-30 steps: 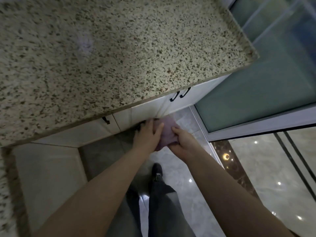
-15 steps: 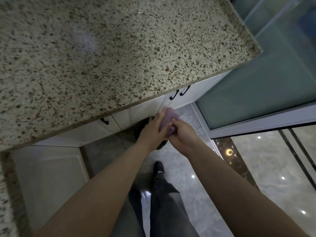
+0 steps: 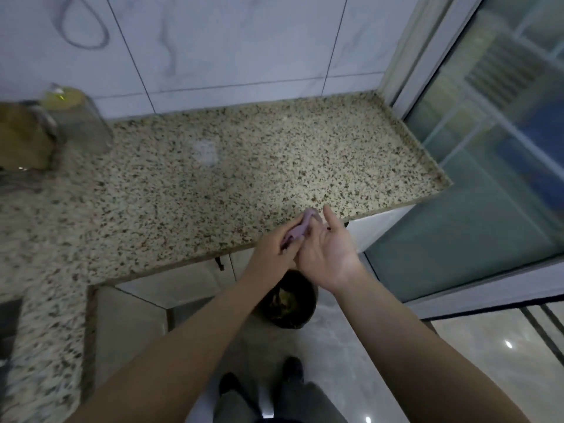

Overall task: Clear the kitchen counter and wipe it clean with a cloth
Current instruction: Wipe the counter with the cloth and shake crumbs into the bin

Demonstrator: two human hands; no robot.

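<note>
A small purple cloth [image 3: 300, 228], bunched up, sits in my left hand [image 3: 276, 247], whose fingers are closed around it at the front edge of the speckled granite counter [image 3: 213, 178]. My right hand [image 3: 328, 248] is beside it, palm up and fingers spread, touching the left hand and the cloth's side. A pale smear [image 3: 206, 151] marks the counter's middle. Both hands hover over the counter's front right edge.
A clear glass jar [image 3: 77, 117] and a brownish container [image 3: 21, 135] stand at the counter's back left. A dark round bin [image 3: 288, 300] sits on the floor under my hands. White cabinets [image 3: 183, 285] lie below the counter. A glass sliding door [image 3: 488, 148] is to the right.
My view has tilted up, showing the wall and jar. Both hands rose from below the counter edge to its front edge; the right hand opened off the cloth, the left keeps it.
</note>
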